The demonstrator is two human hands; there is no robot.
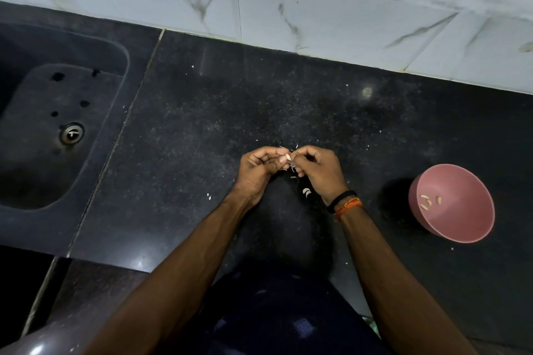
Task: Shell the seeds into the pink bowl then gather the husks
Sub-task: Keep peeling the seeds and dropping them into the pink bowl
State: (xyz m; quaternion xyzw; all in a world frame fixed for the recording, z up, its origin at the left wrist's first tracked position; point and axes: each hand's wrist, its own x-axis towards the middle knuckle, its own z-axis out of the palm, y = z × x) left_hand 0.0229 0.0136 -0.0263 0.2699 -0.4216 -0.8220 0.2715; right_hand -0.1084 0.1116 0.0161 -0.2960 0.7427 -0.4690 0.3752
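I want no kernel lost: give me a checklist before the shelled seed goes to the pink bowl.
1. Seed pinched by left hand: ok.
2. Right hand pinching at the husk: ok.
3. Husk fully off: cannot tell.
4. Pink bowl upright, right of the hands, holding kernels: ok.
5. Husks gathered: not ok, bits lie scattered on the counter.
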